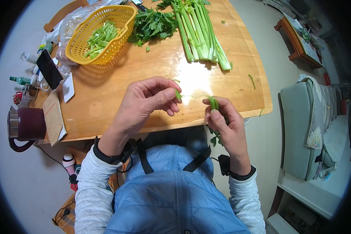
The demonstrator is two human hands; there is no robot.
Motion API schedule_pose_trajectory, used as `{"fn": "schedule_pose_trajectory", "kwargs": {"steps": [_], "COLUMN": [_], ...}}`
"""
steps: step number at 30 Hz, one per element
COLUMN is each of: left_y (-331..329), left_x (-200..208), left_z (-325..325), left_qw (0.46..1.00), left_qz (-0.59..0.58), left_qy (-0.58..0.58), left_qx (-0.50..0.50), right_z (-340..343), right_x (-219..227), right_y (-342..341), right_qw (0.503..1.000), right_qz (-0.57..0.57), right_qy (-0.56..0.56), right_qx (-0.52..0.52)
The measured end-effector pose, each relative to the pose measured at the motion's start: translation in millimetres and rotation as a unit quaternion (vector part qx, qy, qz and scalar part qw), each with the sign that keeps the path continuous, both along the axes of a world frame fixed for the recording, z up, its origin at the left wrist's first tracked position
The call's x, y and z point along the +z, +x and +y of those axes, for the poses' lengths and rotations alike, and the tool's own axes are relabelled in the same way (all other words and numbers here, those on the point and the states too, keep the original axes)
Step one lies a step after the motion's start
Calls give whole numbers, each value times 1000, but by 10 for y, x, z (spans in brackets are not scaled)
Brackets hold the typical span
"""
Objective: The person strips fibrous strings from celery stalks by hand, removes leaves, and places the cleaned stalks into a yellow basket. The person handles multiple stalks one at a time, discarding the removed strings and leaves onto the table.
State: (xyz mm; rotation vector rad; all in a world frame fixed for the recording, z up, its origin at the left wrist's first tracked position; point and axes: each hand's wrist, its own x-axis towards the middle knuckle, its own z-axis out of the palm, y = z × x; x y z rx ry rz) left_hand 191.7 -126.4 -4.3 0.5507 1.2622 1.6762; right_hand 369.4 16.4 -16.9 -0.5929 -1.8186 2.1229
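Over the table's near edge, my left hand pinches a small green celery piece between thumb and fingers. To its right my right hand is closed round a celery stalk, whose cut end points up and whose leaves hang below the fingers. A thin pale strand seems to stretch between the two hands. Beyond them lies a bunch of long celery stalks, with a heap of celery leaves at its left. Cut celery pieces lie in a yellow plastic basket.
On the wooden table, a black phone leans near the left edge beside a booklet. A dark red kettle stands at the far left. Celery scraps lie at the right. A grey-green sofa stands beyond.
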Motion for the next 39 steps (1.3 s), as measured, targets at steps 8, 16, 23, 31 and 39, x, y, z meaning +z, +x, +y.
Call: {"fn": "schedule_pose_trajectory", "kwargs": {"steps": [8, 16, 23, 31, 39], "left_y": [58, 85, 148, 298, 286], "left_x": [-14, -36, 9, -103, -72], "left_z": [34, 73, 102, 111, 80], "left_qw": [997, 1000, 1000, 889, 989], "left_qz": [-71, 10, 17, 451, 145], "left_qy": [11, -13, -10, 6, 7], "left_qx": [-34, -15, -9, 75, 21], "right_z": [-165, -137, -126, -152, -137], "right_x": [-17, -45, -34, -15, -17], "right_y": [-282, -277, -248, -270, -240], "right_qw": [974, 958, 967, 975, 990], "right_qz": [96, 98, 68, 53, 54], "right_qy": [196, 263, 244, 207, 125], "right_qx": [-57, -57, -38, -69, -25]}}
